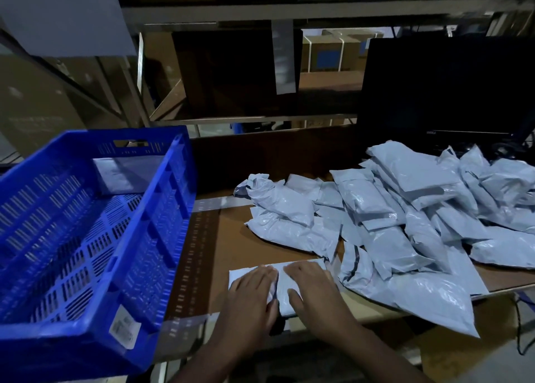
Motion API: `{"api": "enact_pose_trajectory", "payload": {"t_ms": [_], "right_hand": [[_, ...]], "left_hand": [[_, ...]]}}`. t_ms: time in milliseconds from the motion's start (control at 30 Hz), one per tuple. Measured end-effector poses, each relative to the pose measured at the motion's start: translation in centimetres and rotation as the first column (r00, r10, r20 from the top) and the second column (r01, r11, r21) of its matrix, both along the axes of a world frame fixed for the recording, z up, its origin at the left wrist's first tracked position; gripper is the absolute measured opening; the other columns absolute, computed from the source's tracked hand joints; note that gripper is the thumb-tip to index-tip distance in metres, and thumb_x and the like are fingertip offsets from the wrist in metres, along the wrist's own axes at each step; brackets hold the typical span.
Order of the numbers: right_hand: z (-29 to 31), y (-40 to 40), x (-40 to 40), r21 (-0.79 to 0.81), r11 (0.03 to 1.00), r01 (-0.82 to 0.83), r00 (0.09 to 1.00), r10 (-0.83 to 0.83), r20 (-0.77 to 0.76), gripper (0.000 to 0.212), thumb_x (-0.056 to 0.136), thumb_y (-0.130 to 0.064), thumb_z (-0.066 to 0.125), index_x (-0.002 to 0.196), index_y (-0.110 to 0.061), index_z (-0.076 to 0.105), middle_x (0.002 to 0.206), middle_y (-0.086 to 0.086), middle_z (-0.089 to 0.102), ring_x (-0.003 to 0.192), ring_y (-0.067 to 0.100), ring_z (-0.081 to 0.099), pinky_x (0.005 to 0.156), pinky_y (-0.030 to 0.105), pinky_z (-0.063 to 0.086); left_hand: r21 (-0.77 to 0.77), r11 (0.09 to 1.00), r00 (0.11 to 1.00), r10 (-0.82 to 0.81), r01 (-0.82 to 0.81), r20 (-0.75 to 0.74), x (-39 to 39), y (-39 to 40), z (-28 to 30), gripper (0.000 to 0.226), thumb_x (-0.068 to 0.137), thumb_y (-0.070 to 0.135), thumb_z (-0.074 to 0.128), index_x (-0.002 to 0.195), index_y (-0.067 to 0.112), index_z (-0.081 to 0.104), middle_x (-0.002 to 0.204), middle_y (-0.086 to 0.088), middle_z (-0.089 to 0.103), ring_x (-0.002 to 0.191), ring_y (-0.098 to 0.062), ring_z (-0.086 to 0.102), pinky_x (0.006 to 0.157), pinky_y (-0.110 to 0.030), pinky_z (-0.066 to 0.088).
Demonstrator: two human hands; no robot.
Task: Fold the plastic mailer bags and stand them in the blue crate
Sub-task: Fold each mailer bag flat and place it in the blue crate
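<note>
Mailer bag (301, 269), pale grey, lies flat at the near edge of the cardboard-covered table (231, 238), with the left hand (252, 290) and right hand (312, 290) side by side on top of it, fingers straight and pressing down, nothing pinched. Blue crate (86, 238) stands tilted just left of the hands, one pale bag (121, 174) upright against its far wall. Loose heap of grey mailer bags (405, 214) covers the table's right side, before a dark monitor (445, 93).

- Left hand (251, 293) — bare, no glove, ring or watch visible.
- Right hand (314, 291) — bare as well, nothing worn on the fingers.
- Both forearms — uncovered, no sleeve reaching the wrists.
</note>
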State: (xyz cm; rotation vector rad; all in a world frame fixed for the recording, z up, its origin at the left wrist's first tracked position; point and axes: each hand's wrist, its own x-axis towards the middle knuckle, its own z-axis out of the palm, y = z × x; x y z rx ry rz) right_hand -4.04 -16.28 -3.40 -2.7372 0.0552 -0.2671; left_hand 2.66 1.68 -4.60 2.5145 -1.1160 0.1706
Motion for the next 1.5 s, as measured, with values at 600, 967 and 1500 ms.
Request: {"api": "enact_pose_trajectory", "payload": {"t_ms": [600, 967, 1500], "right_hand": [[-0.6, -0.1, -1.6, -0.071, 0.996, 0.051, 0.989, -0.06, -0.132, 0.083, 0.089, -0.074, -0.008, 0.159, -0.037, 0.016, 0.164, -0.018, 0.004, 0.151, 0.002, 0.001, 0.117, 0.023, -0.008], [0.3, -1.3, -3.6, 0.044, 0.998, 0.047, 0.98, -0.038, -0.195, 0.083, 0.088, -0.079, 0.035, 0.157, -0.041, 0.008, 0.164, -0.02, -0.007, 0.151, 0.004, -0.006, 0.124, 0.033, 0.008], [5.7, -3.1, -2.8, 0.428, 0.896, 0.12, 0.967, -0.203, 0.155, 0.037, 0.091, -0.037, 0.07, 0.126, -0.036, 0.056, 0.115, -0.024, 0.06, 0.105, -0.004, 0.059, 0.084, 0.017, 0.051]], "left_hand": [[0.096, 0.995, 0.992, -0.021, 0.034, -0.126, -0.2, 1.2, -0.1, 0.074, 0.098, 0.056, 0.019, 0.162, 0.021, 0.007, 0.168, 0.009, -0.002, 0.153, 0.001, -0.009, 0.125, -0.03, -0.001], [0.095, 0.991, 0.963, 0.112, -0.091, -0.243, -0.5, 0.9, 0.7, 0.082, 0.098, 0.06, 0.035, 0.161, 0.025, -0.005, 0.162, 0.016, -0.018, 0.151, -0.001, -0.018, 0.123, -0.026, -0.013], [-0.488, 0.816, 0.901, 0.09, -0.312, -0.425, 1.5, 2.7, 6.5, 0.051, 0.077, 0.012, 0.086, 0.112, 0.042, 0.064, 0.111, 0.021, 0.064, 0.102, 0.002, 0.064, 0.081, -0.027, 0.059]]}}
